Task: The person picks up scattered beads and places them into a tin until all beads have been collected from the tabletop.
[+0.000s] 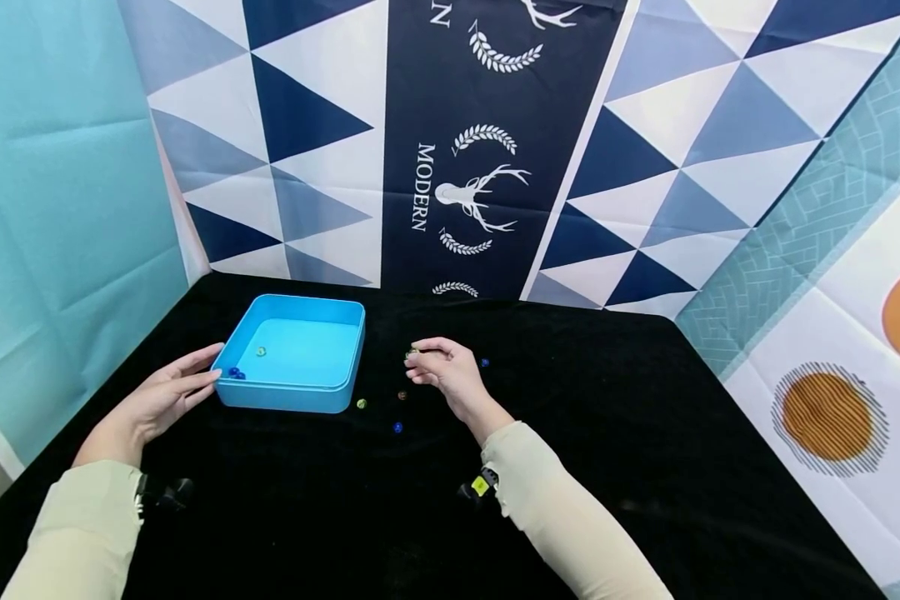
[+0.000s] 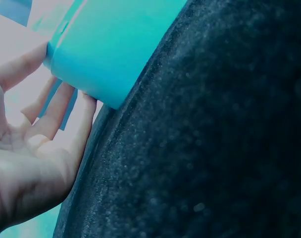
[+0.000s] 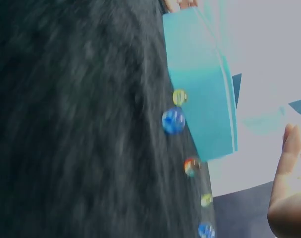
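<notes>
Below "MODERN" [image 1: 423, 187], the right hand [image 1: 453, 374] pinches a marble [image 1: 410, 353]; the left hand [image 1: 159, 398], unclenched, touches a blue box [image 1: 285, 398].

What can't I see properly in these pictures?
Head: all of the held marble; the right grip partly covers it.
Left wrist: the inside floor of the box, hidden by its wall; the picture's top edge also cuts the box off.
Right wrist: the rest of the right grip, cut off by the right edge.
Right wrist: the nearest blue marble, its exact pattern blurred.
</notes>
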Tool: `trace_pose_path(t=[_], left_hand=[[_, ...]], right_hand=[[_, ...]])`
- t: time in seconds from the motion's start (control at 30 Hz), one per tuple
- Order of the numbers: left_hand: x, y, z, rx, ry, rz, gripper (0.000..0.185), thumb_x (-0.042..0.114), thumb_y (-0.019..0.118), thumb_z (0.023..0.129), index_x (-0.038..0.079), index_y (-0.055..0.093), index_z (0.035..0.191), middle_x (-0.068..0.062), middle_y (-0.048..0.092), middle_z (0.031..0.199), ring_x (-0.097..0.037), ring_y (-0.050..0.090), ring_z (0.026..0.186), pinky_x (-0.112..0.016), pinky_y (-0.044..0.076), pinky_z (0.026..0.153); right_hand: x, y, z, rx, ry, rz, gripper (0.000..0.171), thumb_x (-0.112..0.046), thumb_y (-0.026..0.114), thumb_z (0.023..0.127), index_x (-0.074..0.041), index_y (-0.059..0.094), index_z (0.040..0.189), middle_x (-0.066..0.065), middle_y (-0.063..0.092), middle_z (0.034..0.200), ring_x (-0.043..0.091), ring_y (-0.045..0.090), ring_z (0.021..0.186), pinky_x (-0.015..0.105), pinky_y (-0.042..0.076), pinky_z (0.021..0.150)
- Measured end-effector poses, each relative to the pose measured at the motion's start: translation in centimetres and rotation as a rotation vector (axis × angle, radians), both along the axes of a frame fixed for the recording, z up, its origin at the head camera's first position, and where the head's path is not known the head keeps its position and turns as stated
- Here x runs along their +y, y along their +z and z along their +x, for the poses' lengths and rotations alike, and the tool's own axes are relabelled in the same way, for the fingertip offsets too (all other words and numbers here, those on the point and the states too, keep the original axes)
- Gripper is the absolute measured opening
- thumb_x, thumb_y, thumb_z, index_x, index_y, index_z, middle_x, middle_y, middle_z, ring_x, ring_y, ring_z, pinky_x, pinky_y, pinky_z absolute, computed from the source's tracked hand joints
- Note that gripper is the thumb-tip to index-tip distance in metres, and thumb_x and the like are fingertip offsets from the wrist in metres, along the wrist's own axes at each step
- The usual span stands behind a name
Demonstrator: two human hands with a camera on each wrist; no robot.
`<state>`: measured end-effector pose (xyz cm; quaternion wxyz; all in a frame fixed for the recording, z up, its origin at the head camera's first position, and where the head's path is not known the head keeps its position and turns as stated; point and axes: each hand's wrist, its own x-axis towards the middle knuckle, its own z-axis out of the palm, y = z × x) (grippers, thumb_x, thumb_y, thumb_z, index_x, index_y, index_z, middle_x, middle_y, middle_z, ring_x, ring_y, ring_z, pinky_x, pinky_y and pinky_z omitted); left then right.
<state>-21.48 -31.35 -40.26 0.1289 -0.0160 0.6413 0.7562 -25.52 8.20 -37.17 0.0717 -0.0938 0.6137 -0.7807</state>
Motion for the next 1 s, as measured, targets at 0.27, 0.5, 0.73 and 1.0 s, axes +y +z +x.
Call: trace_pose_path(t=[0.27, 0.5, 0.73, 1.0], left_hand=[[0.0, 0.2, -0.2, -0.015, 0.001, 0.008, 0.072, 0.014, 0.059, 0.093, 0.019, 0.016, 0.15, -0.012, -0.004, 0.154, 0.008, 0.054, 0.097, -0.015, 0.046, 0.085], [-0.8, 0.1, 0.2, -0.008, 0.003, 0.042, 0.061, 0.011, 0.058, 0.093, 0.027, 0.031, 0.145, -0.008, 0.007, 0.152, 0.006, 0.056, 0.097, -0.016, 0.047, 0.084], [-0.8, -0.2, 0.4, 0.02, -0.005, 0.086, 0.036, 0.007, 0.059, 0.092, 0.034, 0.058, 0.116, 0.0, 0.031, 0.133, 0.002, 0.057, 0.098, -0.018, 0.048, 0.084], [-0.4, -0.2, 0.0, 0.02, -0.019, 0.081, 0.047, 0.009, 0.058, 0.093, 0.029, 0.048, 0.133, -0.003, 0.027, 0.139, 0.003, 0.056, 0.1, -0.017, 0.048, 0.085]], right_hand=[[-3.1, 0.1, -0.1, 0.017, 0.024, 0.018, 0.025, 0.011, 0.06, 0.083, 0.013, 0.056, 0.107, 0.008, 0.066, 0.072, 0.014, 0.064, 0.059, 0.023, 0.054, 0.056], [-6.8, -0.3, 0.0, -0.041, 0.022, -0.004, 0.028, 0.013, 0.063, 0.08, 0.013, 0.058, 0.107, 0.009, 0.066, 0.071, 0.015, 0.063, 0.058, 0.023, 0.055, 0.056], [-9.3, -0.2, 0.4, -0.043, 0.038, 0.048, 0.027, 0.011, 0.063, 0.08, 0.009, 0.062, 0.107, 0.011, 0.067, 0.075, 0.014, 0.063, 0.058, 0.024, 0.055, 0.058], [-10.0, -0.4, 0.6, -0.037, 0.081, 0.088, 0.029, 0.007, 0.066, 0.079, 0.008, 0.062, 0.108, 0.013, 0.067, 0.076, 0.015, 0.063, 0.059, 0.03, 0.057, 0.064]])
